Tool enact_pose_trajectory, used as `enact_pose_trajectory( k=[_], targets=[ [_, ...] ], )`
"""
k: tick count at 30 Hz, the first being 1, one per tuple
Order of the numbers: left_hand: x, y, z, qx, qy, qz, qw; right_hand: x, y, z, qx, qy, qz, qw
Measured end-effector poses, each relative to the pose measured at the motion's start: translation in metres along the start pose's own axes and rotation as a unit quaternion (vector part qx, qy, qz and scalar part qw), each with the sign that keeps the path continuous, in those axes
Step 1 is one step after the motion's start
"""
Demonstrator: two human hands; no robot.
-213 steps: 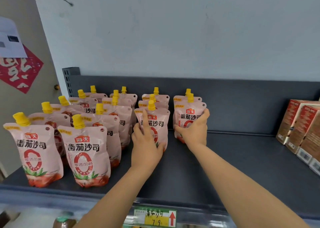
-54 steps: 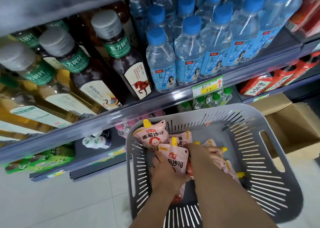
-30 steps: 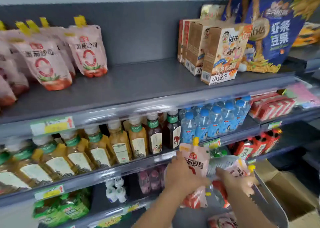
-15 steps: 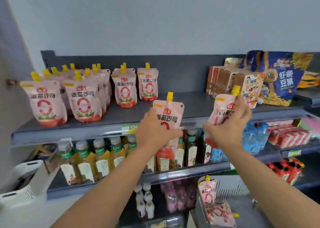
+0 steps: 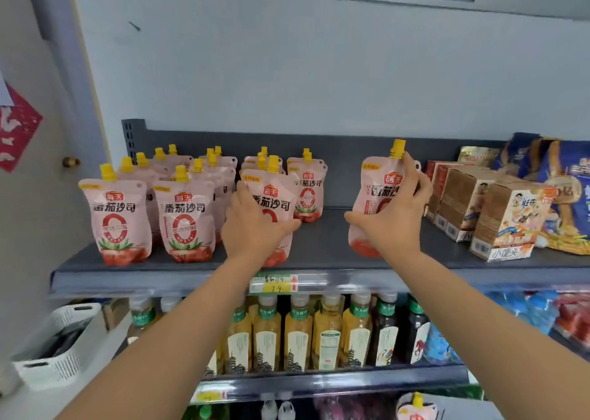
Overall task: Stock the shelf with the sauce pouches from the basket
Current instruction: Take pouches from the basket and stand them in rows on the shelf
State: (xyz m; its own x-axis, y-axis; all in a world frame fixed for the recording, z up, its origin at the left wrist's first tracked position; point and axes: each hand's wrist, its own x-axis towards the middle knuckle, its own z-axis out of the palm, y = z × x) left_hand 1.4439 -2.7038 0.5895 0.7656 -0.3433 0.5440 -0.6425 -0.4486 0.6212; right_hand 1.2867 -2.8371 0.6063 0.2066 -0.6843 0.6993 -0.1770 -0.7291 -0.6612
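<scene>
**Spotter:** What's nearest you?

**Operator:** At the bottom edge of my view there's a spare pouch [image 5: 415,411]. It's probably lying in the basket, but that corner is too blurred to swear to.

**Spotter:** And the hands?

**Operator:** My left hand [image 5: 255,231] is wrapped round one sauce pouch [image 5: 276,196]. Its base is at the front edge of the shelf [image 5: 319,244], just beside the front-row pouches [image 5: 188,215]. My right hand [image 5: 394,224] grips a second pouch [image 5: 378,192] by neck and belly. That one is tilted over the bare middle, near the snack boxes [image 5: 507,218].

**Spotter:** How will you set them?

**Operator:** Each base goes down flat, label forward. The left one lines up with the front row, and the right one starts a new column clear of the boxes. They look soft and top-heavy, so I'd loosen my fingers only once each one stands, squared to the back rows [image 5: 308,192].
</scene>
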Motion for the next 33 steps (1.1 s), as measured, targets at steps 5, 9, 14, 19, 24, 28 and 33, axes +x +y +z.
enact_pose_trajectory(
  k=[5,9,14,19,24,28,33],
  targets=[
    [0.030,-0.013,0.032,0.022,0.020,-0.040,0.999,0.030,0.026,0.043,-0.001,-0.023,0.006,1.000],
    [0.048,-0.027,0.052,0.030,0.044,-0.060,0.997,0.046,0.045,0.083,-0.010,-0.029,0.007,1.000],
    [0.059,-0.040,0.062,0.020,0.068,-0.080,0.994,0.055,0.058,0.131,-0.031,-0.056,0.012,0.998],
    [0.064,-0.042,0.071,0.043,0.076,-0.070,0.994,0.061,0.060,0.169,-0.048,-0.064,0.012,0.997],
    [0.063,-0.043,0.077,0.064,0.081,-0.062,0.993,0.064,0.059,0.194,-0.061,-0.081,0.032,0.994],
    [0.062,-0.044,0.081,0.075,0.087,-0.059,0.992,0.067,0.057,0.205,-0.078,-0.079,0.039,0.993],
    [0.059,-0.043,0.083,0.095,0.097,-0.064,0.989,0.061,0.052,0.214,-0.088,-0.082,0.026,0.992]
  ],
)
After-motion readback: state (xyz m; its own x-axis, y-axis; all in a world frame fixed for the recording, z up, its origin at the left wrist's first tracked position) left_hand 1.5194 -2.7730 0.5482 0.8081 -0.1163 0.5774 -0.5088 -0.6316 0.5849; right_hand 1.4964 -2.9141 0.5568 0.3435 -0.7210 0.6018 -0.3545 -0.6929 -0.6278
